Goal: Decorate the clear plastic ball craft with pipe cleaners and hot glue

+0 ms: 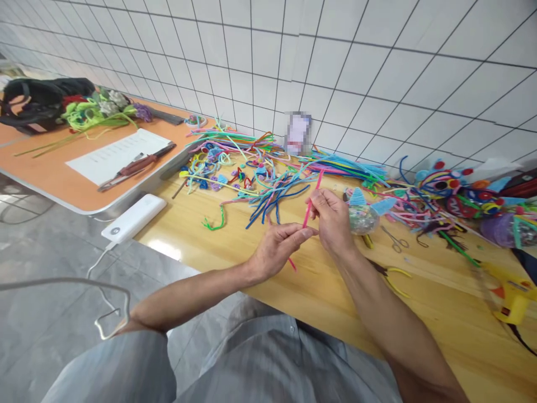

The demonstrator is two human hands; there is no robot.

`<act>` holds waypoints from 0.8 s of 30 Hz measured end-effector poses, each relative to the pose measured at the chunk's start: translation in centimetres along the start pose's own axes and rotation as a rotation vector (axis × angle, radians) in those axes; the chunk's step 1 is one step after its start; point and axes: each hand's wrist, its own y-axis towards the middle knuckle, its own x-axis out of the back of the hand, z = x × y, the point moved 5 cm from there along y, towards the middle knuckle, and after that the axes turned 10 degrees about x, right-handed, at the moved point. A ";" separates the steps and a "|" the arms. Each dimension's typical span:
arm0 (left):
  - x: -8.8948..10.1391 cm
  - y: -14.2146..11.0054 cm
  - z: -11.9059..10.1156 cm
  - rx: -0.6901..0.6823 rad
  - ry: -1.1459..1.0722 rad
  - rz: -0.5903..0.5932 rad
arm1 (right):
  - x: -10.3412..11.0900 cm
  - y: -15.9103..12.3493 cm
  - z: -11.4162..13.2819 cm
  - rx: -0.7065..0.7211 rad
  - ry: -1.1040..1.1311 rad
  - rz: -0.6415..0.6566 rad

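Note:
A pink pipe cleaner (312, 196) stands nearly upright between both my hands above the wooden table (319, 291). My left hand (279, 246) pinches its lower part with thumb and fingers closed. My right hand (333, 218) is closed around its middle, just right of the left. The pipe cleaner's bottom end pokes out below the left hand. A heap of coloured pipe cleaners (260, 173) lies just beyond my hands.
Small scissors (395, 239), yellow-handled pliers (392, 277) and a yellow glue gun (509, 294) lie to the right. Finished pipe-cleaner figures (444, 193) crowd the far right. A white power bank (133, 218) sits at the table's left corner. An orange table (46, 168) holds paper, pliers and a black bag.

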 end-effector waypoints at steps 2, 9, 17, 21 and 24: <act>-0.1 0.0 0.2 0.020 -0.027 0.050 | -0.1 0.5 -0.1 -0.020 0.062 -0.033; 0.2 -0.5 0.2 0.030 0.006 0.162 | -0.9 2.1 -0.2 -0.022 0.122 -0.026; 2.4 0.5 2.3 0.267 -0.159 0.100 | -1.1 4.6 -0.1 0.115 -0.035 -0.066; 2.5 0.5 3.5 0.322 -0.098 0.109 | -1.3 5.3 0.3 0.148 -0.123 -0.062; 2.4 0.2 3.9 0.301 0.045 0.156 | -1.2 5.7 0.1 0.152 -0.151 -0.077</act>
